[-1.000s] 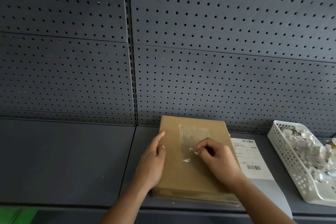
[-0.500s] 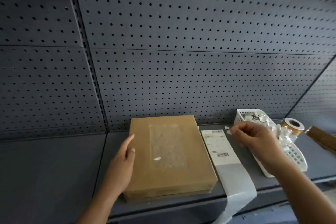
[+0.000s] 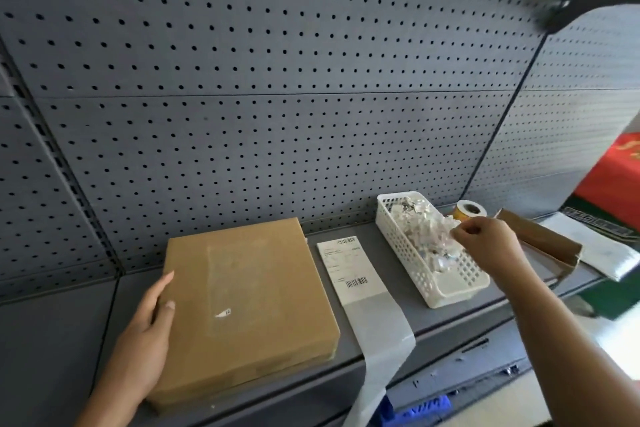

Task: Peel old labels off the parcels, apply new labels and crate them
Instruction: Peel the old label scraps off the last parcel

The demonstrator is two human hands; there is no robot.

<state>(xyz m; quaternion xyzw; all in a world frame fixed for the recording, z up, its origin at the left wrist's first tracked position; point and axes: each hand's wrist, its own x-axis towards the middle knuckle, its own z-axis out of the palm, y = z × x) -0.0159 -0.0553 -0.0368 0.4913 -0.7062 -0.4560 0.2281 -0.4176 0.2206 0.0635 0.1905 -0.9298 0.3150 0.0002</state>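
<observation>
A flat brown parcel (image 3: pixel 249 305) lies on the grey shelf (image 3: pixel 62 340). Its top shows a pale rectangle of glue residue and one small white label remnant (image 3: pixel 222 313). My left hand (image 3: pixel 145 333) rests against the parcel's left edge with straight fingers and the thumb on top. To the right of the parcel lies a new barcode label (image 3: pixel 349 264) on a long backing strip (image 3: pixel 381 333) that hangs over the shelf edge. My right hand (image 3: pixel 491 246) hovers over the white basket (image 3: pixel 446 295) of torn label scraps, thumb and fingers pinched together as on a small label scrap.
Behind the basket stands a roll of brown tape (image 3: pixel 469 210). A brown cardboard piece (image 3: pixel 543 239) and a white sheet (image 3: pixel 602 253) lie at the far right. Grey pegboard (image 3: pixel 277 115) backs the shelf. A blue item (image 3: pixel 415 406) sits below the shelf edge.
My right hand left the parcel top with a torn white scrap and moved right until it is over the basket. The left hand stayed on the parcel. The view swung right.
</observation>
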